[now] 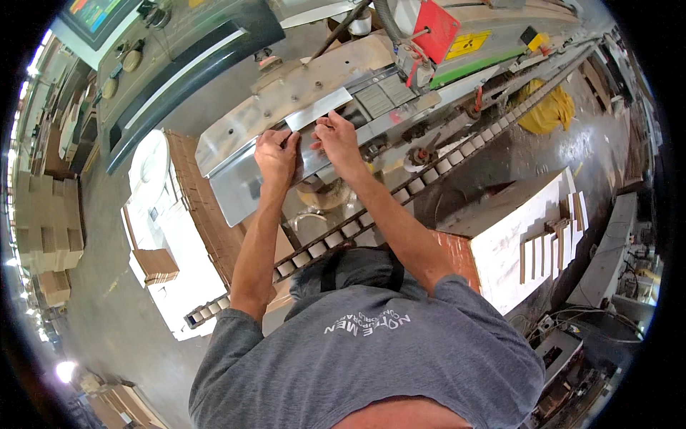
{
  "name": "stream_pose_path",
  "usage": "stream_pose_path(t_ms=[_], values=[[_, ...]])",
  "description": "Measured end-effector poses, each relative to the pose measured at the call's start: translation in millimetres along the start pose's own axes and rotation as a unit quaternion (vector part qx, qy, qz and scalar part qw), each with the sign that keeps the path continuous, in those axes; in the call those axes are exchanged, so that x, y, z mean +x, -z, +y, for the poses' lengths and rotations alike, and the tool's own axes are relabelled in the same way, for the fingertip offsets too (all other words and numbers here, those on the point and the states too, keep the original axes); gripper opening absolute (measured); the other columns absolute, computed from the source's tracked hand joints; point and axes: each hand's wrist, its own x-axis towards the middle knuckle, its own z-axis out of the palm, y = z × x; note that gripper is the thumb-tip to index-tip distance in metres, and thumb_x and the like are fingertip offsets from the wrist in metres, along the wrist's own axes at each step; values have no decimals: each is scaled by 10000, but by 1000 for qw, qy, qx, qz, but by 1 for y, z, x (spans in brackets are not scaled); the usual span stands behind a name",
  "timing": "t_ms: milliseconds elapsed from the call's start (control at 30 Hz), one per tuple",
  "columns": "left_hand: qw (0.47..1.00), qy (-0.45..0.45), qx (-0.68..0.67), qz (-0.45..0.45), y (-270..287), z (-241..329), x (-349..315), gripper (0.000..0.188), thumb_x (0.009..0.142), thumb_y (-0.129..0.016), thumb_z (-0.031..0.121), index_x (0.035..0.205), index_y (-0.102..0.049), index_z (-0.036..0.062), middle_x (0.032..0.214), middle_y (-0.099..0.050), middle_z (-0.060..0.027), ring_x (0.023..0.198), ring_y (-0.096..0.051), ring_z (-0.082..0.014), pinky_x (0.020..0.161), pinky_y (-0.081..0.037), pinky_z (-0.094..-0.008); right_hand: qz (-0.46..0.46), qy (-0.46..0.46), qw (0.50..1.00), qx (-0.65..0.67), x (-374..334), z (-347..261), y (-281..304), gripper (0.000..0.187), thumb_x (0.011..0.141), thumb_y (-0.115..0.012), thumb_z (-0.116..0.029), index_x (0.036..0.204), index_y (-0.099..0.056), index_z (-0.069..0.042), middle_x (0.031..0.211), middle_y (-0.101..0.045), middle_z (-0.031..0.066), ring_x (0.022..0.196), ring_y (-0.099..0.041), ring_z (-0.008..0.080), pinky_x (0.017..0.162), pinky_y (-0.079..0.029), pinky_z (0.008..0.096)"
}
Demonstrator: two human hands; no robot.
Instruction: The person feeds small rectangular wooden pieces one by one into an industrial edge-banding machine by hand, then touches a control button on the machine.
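Observation:
Both my hands are over a shiny metal bed [232, 187] on a machine. My left hand [276, 154] is closed, fingertips pinched beside the near left end of a pale flat strip [319, 109]. Whatever those fingers hold is hidden. To its right, my right hand [337, 145] is also closed, with thumb and fingers curled together just below the strip's right half; I cannot make out what is in them. The strip lies along a long metal plate [239, 132] with bolts. A ribbed grey block [386, 95] sits right of my right hand.
A roller track [350, 229] crosses diagonally between my body and the machine. Stacks of white-faced board stand at left [168, 236] and right [525, 243]. A red plate [434, 30] rises at the back, a yellow bag [547, 107] lies far right, and a screen [96, 18] is upper left.

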Motion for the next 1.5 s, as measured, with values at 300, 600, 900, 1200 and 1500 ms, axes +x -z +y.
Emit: stream_pose_path(t_ms=[300,600,900,1200,1500], values=[[998,-56,-8,-24,-31,28,17,118,805,-755,188,803,-746,71,786,-665,-115,762,-634,-331,702,-514,-421,62,40,996,-53,23,-6,32,98,907,-537,-59,907,-532,38,730,-581,79,514,-570,126,447,-483,265],[996,-71,-14,-58,-86,69,41,146,831,-733,246,811,-740,102,811,-659,-97,784,-643,-327,698,-517,-436,114,68,990,-49,63,-3,88,109,884,-552,-53,904,-523,50,768,-614,104,536,-586,157,483,-488,316],[984,-123,-17,-128,-143,109,69,186,836,-720,251,762,-706,81,769,-639,-118,767,-641,-329,678,-511,-443,116,118,979,-121,25,-14,136,492,934,-588,-112,1372,-474,82,1049,-615,142,877,-603,178,746,-513,311],[977,-179,-72,-96,-149,103,98,157,833,-732,118,959,-738,23,909,-710,-163,860,-684,-332,798,-534,-399,124,122,977,-122,-55,-44,145,414,962,-582,-42,1371,-535,-3,1071,-629,43,800,-529,79,694,-472,228],[978,-24,-146,-150,-42,109,15,151,936,-675,60,1046,-730,-27,853,-710,-81,733,-614,-118,641,-509,-264,309,201,881,-296,-161,-39,234,360,897,-639,0,1254,-618,-43,1049,-642,102,790,-628,201,688,-511,307]])
